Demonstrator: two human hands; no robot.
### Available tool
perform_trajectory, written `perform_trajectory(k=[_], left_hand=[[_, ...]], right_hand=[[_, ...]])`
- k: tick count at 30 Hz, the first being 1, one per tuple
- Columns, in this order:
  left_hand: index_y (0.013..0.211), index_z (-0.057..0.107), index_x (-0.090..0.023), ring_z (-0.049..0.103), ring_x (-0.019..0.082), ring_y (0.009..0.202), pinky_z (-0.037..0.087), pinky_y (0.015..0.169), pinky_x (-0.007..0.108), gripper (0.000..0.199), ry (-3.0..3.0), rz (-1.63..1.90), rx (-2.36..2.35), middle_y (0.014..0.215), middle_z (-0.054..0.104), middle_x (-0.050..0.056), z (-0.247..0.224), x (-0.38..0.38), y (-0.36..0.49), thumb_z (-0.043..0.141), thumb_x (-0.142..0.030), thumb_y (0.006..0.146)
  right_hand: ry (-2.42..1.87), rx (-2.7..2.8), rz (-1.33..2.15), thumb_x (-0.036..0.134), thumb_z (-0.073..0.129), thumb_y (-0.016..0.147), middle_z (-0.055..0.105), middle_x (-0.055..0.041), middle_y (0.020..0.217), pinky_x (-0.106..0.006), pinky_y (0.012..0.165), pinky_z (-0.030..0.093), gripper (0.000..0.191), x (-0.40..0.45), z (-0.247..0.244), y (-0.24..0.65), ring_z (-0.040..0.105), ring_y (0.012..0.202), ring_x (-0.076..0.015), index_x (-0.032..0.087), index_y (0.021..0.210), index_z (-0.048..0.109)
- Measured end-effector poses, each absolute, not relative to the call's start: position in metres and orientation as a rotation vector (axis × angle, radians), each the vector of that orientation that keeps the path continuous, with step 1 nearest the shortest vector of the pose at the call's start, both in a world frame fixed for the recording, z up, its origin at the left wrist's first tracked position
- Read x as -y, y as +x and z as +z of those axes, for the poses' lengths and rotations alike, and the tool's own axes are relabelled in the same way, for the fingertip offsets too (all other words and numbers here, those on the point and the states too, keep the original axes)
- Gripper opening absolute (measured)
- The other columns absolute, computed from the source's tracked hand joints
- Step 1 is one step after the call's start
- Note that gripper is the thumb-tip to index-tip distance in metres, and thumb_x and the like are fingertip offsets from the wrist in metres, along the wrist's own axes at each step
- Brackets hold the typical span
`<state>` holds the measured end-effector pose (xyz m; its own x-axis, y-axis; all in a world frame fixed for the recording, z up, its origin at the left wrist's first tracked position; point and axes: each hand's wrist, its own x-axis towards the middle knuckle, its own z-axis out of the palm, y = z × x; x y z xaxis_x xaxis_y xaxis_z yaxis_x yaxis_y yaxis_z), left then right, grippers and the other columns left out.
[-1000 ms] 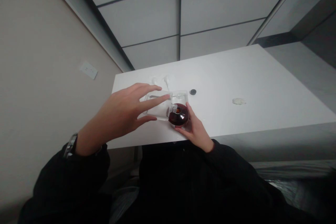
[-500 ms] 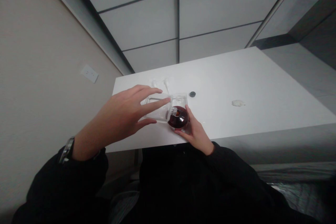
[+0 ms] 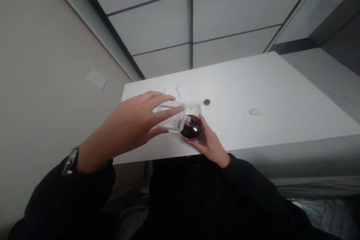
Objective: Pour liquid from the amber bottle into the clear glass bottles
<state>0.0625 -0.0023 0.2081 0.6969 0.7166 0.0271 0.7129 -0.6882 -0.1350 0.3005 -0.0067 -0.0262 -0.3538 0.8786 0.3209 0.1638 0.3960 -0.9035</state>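
Note:
My left hand is wrapped round a clear, square-sided bottle, which is tipped on its side with its threaded neck pointing right. That neck lies over the top of a round, dark red-brown bottle. Around the right side of the dark bottle are the fingers and thumb of my right hand. Behind the dark bottle, a clear tray-like piece shows in part. Whether liquid is running from the clear bottle is too small to tell.
On the white table are a small dark round cap behind my right hand, a crumpled whitish piece to the right, and white nozzle-like pieces at the back left. A wall with a socket stands at the left.

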Motion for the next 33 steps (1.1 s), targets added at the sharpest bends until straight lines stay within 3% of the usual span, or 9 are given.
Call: perform_trajectory(k=[33], left_hand=[[0.150, 0.057, -0.033, 0.063, 0.034, 0.134, 0.056, 0.109, 0.053, 0.049, -2.766, 0.094, 1.155, 0.151, 0.064, 0.011, 0.2127, 0.0015, 0.0690, 0.067, -0.032, 0.102]], right_hand=[[-0.914, 1.782, 1.030, 0.046, 0.082, 0.092, 0.047, -0.0150, 0.169, -0.061, 0.128, 0.038, 0.106, 0.0068, -0.0287, 0.3020, 0.050, 0.154, -0.0362, 0.033, 0.174, 0.015]])
